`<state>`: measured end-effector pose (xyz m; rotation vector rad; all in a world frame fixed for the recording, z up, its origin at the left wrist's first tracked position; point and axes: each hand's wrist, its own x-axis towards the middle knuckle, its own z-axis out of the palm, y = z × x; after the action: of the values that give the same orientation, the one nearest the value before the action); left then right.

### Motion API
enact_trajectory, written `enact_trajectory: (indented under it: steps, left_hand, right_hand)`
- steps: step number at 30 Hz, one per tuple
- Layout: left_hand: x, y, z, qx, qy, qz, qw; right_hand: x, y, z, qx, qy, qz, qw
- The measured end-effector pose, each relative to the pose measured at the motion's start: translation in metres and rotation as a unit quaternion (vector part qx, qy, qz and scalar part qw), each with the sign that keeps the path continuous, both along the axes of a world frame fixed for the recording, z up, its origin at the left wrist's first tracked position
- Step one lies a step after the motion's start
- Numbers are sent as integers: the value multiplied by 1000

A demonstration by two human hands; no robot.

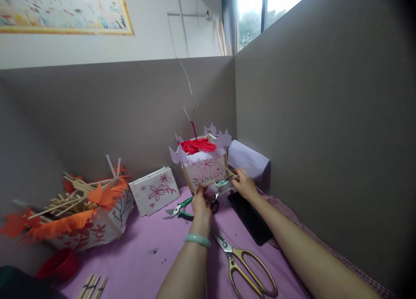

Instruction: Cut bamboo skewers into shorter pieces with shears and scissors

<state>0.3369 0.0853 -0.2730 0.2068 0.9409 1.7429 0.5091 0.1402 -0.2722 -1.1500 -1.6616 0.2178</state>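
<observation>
A small handmade paper lantern (pixel 206 171) with a wooden-stick frame stands in front of me, slightly tilted. Pink flowers and dark writing mark its front panel. It has a pale fringe, lilac paper cutouts at the corners and red crumpled paper (pixel 196 146) on top. My left hand (pixel 201 203), a green bangle on its wrist, grips the lantern's lower front edge. At the lower right corner, my right hand (pixel 244 185) pinches a thin light stick (pixel 230 172) against the frame. Its fingertips are partly hidden, and I cannot tell whether the stick is attached.
Green-handled pruning shears (pixel 183 209), gold-handled scissors (pixel 245 268) and a black phone (pixel 250 219) lie on the purple cloth (pixel 139 264). Leftward stand flower-painted panels (pixel 157 190), an orange-fringed lantern (pixel 87 229) full of sticks and a red bowl (pixel 59 265). Grey partitions (pixel 146 112) enclose the table.
</observation>
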Motion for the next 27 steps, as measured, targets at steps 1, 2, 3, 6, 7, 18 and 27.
enact_trajectory:
  steps: [1, 2, 3, 6, 7, 18, 27]
  left_hand:
    - [0, 0, 0, -1, -1, 0, 1000]
    - [0, 0, 0, -2, -2, 0, 1000]
    - [0, 0, 0, -3, -3, 0, 1000]
    - [0, 0, 0, -3, -5, -2, 1000]
    - [0, -1, 1, -3, -6, -3, 1000]
    - [0, -3, 7, -10, 3, -10, 1000]
    - [15, -32, 9, -23, 106, -53, 993]
  right_hand:
    - [1, 1, -1, 1, -16, 2, 1000]
    - [1, 2, -1, 2, -30, 3, 1000]
    - [1, 3, -1, 2, -42, 2, 999]
    - [1, 3, 0, 3, -68, -5, 998]
    - [1, 3, 1, 3, -74, -10, 997]
    - [0, -4, 7, 0, -116, -40, 992]
    - [18, -26, 13, 3, -128, -55, 990]
